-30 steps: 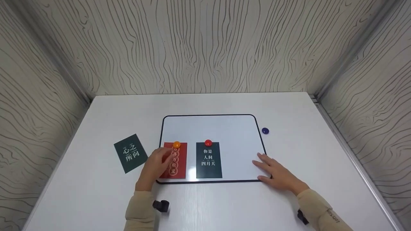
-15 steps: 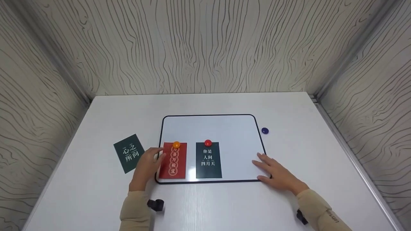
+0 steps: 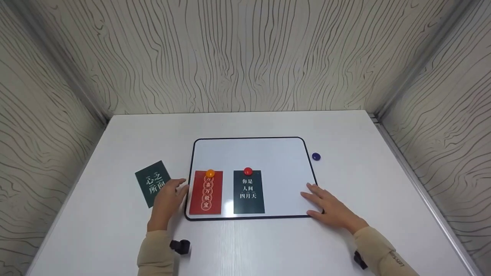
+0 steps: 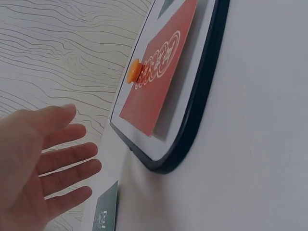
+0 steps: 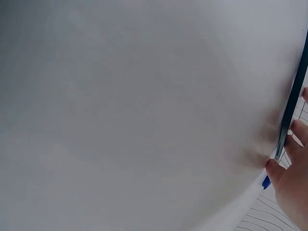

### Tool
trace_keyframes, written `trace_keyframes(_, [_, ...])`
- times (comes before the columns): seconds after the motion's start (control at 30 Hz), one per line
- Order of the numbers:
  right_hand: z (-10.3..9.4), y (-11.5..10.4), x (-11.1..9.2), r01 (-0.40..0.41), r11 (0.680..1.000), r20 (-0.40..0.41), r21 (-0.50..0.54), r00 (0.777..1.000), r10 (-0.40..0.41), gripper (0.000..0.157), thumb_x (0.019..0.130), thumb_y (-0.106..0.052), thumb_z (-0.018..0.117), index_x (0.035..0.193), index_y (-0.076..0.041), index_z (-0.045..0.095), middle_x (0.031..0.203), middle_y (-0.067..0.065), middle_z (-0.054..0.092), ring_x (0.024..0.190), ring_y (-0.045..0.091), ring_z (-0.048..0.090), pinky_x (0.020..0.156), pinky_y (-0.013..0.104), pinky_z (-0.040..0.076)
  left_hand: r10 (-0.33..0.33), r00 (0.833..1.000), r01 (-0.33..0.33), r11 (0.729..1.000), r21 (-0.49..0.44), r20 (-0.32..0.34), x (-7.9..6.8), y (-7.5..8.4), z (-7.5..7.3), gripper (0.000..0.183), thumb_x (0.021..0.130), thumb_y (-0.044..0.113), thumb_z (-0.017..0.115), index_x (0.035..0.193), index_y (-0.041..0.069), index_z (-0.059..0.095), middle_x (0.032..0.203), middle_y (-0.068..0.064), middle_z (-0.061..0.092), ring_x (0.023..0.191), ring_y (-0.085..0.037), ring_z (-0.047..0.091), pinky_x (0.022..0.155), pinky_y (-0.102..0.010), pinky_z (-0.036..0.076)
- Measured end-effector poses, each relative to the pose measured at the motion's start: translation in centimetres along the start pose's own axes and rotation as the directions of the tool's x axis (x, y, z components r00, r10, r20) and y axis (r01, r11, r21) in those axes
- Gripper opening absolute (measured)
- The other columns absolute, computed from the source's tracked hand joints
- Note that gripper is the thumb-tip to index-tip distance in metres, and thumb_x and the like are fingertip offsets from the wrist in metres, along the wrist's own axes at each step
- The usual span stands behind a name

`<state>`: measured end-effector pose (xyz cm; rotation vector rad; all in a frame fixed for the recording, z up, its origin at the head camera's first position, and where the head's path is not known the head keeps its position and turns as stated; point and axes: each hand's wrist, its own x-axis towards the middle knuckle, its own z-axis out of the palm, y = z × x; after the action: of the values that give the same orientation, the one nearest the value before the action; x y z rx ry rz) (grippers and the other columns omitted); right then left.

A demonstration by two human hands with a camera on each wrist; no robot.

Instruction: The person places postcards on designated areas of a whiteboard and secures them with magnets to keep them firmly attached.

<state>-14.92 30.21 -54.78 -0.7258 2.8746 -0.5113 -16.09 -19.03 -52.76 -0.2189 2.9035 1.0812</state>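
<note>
My left hand point(image 3: 167, 201) is over the right edge of a loose dark green card point(image 3: 147, 178). Its fingers are extended and hold nothing; the left wrist view shows the palm and spread fingers apart from the board. On the black-rimmed whiteboard point(image 3: 287, 161) lies a red card point(image 3: 196, 197) with an orange round magnet point(image 3: 210, 173) at its top. Beside it, a dark green card point(image 3: 249, 206) has a red magnet point(image 3: 248, 171) at its top. My right hand point(image 3: 332, 209) rests with spread fingers on the board's lower right edge.
Just right of the board, a dark purple round magnet point(image 3: 316, 156) sits on the white table point(image 3: 96, 218). Wood-patterned panels point(image 3: 245, 57) stand behind the table and on both sides.
My left hand has drawn back leftward from the red card, off the board, to the loose green card. The right hand stays at the board's edge.
</note>
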Motion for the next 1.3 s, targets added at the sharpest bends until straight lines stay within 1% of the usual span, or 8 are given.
trace_keyframes(0.37, [-0.1, -0.2, -0.2, -0.012, 0.997, 0.031, -0.07, 0.999, 0.014, 0.06, 0.096, -0.047, 0.052, 0.148, -0.022, 0.038, 0.159, 0.012, 0.03, 0.145, 0.038, 0.031, 0.116, 0.057, 0.03, 0.002, 0.998, -0.001, 1.0, 0.026, -0.061, -0.2, -1.7, -0.8, 0.037, 0.097, 0.024, 0.056, 0.127, 0.003, 0.06, 0.125, -0.02, 0.064, 0.118, -0.034, 0.06, 0.105, -0.051, 0.047])
trace_keyframes(0.5, [-0.1, -0.2, -0.2, -0.02, 0.998, 0.033, -0.059, 0.999, 0.022, 0.06, 0.096, -0.047, 0.051, 0.149, -0.023, 0.037, 0.16, 0.011, 0.028, 0.147, 0.036, 0.026, 0.126, 0.025, 0.005, -0.012, 0.998, 0.014, 0.999, 0.032, -0.056, -0.4, -2.1, -1.0, 0.037, 0.097, 0.023, 0.055, 0.128, 0.003, 0.059, 0.129, -0.02, 0.062, 0.124, -0.036, 0.056, 0.108, -0.052, 0.044])
trace_keyframes(0.6, [-0.1, -0.2, -0.2, -0.039, 0.999, 0.052, -0.036, 0.998, 0.041, 0.061, 0.096, -0.05, 0.05, 0.149, -0.025, 0.035, 0.162, 0.009, 0.025, 0.149, 0.035, 0.023, 0.113, 0.007, -0.012, -0.023, 0.998, 0.024, 0.999, 0.028, -0.059, -0.5, -2.3, -1.2, 0.036, 0.097, 0.022, 0.055, 0.127, 0.002, 0.059, 0.129, -0.021, 0.061, 0.125, -0.037, 0.055, 0.108, -0.053, 0.043])
trace_keyframes(0.7, [-0.2, -0.3, -0.2, -0.029, 0.998, 0.052, -0.055, 0.998, 0.031, 0.06, 0.096, -0.051, 0.049, 0.149, -0.025, 0.036, 0.161, 0.01, 0.027, 0.148, 0.036, 0.026, 0.125, 0.025, 0.003, -0.034, 0.997, 0.036, 0.999, 0.033, -0.072, -0.5, -2.4, -1.3, 0.035, 0.097, 0.022, 0.055, 0.125, 0.003, 0.06, 0.128, -0.021, 0.062, 0.124, -0.037, 0.056, 0.107, -0.054, 0.043])
trace_keyframes(0.77, [-0.1, -0.3, -0.1, -0.026, 0.998, 0.043, -0.063, 0.999, 0.029, 0.059, 0.095, -0.05, 0.05, 0.148, -0.025, 0.038, 0.16, 0.01, 0.029, 0.147, 0.036, 0.028, 0.123, 0.043, 0.018, -0.036, 0.996, 0.04, 0.998, 0.038, -0.084, -0.4, -2.5, -1.3, 0.034, 0.097, 0.022, 0.055, 0.125, 0.003, 0.06, 0.128, -0.021, 0.062, 0.123, -0.037, 0.056, 0.107, -0.054, 0.044])
trace_keyframes(0.83, [-0.1, -0.2, -0.1, -0.025, 0.997, 0.038, -0.068, 0.999, 0.027, 0.059, 0.095, -0.049, 0.051, 0.148, -0.026, 0.039, 0.16, 0.01, 0.03, 0.146, 0.036, 0.029, 0.119, 0.051, 0.025, -0.043, 0.995, 0.047, 0.998, 0.046, -0.092, -0.4, -2.6, -1.3, 0.034, 0.097, 0.022, 0.054, 0.126, 0.003, 0.06, 0.13, -0.021, 0.061, 0.125, -0.037, 0.055, 0.108, -0.054, 0.043])
trace_keyframes(1.07, [0.1, 0.0, 0.0, 0.006, 0.998, 0.01, -0.065, 1.0, -0.006, 0.058, 0.095, -0.048, 0.052, 0.147, -0.023, 0.041, 0.158, 0.012, 0.033, 0.144, 0.038, 0.032, 0.114, 0.059, 0.031, -0.115, 0.984, 0.121, 0.992, 0.039, -0.135, -0.4, -3.0, -1.3, 0.035, 0.099, 0.02, 0.049, 0.128, 0.001, 0.058, 0.133, -0.023, 0.058, 0.128, -0.039, 0.052, 0.109, -0.053, 0.042])
trace_keyframes(1.3, [0.1, -0.1, -0.1, -0.008, 0.999, -0.008, -0.032, 1.0, 0.008, 0.058, 0.094, -0.046, 0.054, 0.146, -0.023, 0.042, 0.157, 0.013, 0.034, 0.144, 0.04, 0.031, 0.114, 0.061, 0.031, -0.176, 0.945, 0.177, 0.984, -0.021, -0.275, -0.5, -3.6, -1.1, 0.032, 0.098, 0.016, 0.047, 0.12, -0.002, 0.062, 0.115, -0.024, 0.065, 0.111, -0.037, 0.061, 0.092, -0.05, 0.051])
